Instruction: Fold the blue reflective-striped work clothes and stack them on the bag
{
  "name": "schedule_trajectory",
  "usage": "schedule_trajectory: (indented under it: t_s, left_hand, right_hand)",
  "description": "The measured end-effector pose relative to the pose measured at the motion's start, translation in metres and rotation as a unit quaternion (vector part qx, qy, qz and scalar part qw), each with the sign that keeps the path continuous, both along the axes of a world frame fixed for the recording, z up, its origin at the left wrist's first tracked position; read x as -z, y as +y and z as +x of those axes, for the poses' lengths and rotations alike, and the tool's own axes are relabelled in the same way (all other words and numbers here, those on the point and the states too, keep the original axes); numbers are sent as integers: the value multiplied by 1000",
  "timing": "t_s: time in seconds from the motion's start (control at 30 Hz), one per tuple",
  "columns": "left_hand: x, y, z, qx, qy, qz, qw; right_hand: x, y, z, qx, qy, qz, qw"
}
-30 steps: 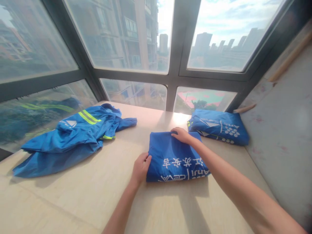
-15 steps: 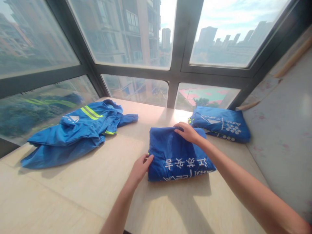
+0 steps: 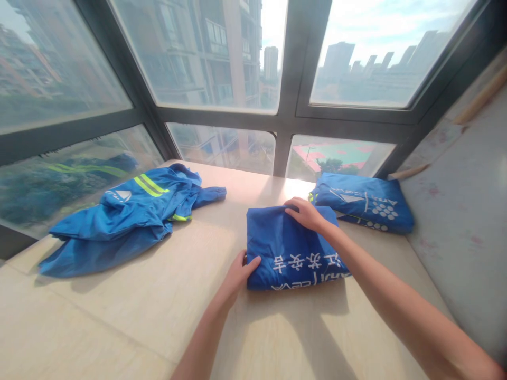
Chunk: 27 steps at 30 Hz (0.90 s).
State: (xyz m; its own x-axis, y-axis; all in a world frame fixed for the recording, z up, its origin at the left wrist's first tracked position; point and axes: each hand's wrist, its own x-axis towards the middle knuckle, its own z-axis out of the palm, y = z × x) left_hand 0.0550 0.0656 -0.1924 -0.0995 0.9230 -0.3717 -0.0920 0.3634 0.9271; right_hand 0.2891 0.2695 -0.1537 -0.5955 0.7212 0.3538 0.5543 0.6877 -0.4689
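Observation:
A folded blue work jacket [image 3: 291, 237] with white lettering lies in front of me. My left hand [image 3: 242, 272] grips its left edge, thumb on top and the other fingers partly hidden at the side. At the far edge, my right hand [image 3: 304, 212] is closed on the cloth, fingers bent over the fold and thumb on the upper face. My right forearm covers part of the jacket's right side.
An unfolded blue jacket [image 3: 137, 208] with yellow-green stripes lies to the left by the window. Another folded blue jacket [image 3: 358, 198] rests at the back right, against the wall [image 3: 467, 221]. All lie on a pale wooden surface [image 3: 130, 306] below dark window frames [image 3: 283, 124].
My left hand has shifted slightly right, its thumb now further over the jacket's left edge. The right hand stays at the far edge. The whole view has moved a little.

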Motion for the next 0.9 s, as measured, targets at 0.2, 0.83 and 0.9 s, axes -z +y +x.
schedule_trajectory:
  t_s: [0.2,0.83,0.9]
  left_hand:
    - [11,8,2,-16,-128,-39,991]
    - [20,10,-1,-40,97,-1,994]
    - [19,10,0,-45,78,1,996]
  right_hand:
    - [44,-5,-24,91,-200,-18,975]
    - [72,-93,76,321,51,-115,939]
    - [73,-91,77,341,81,-150,925]
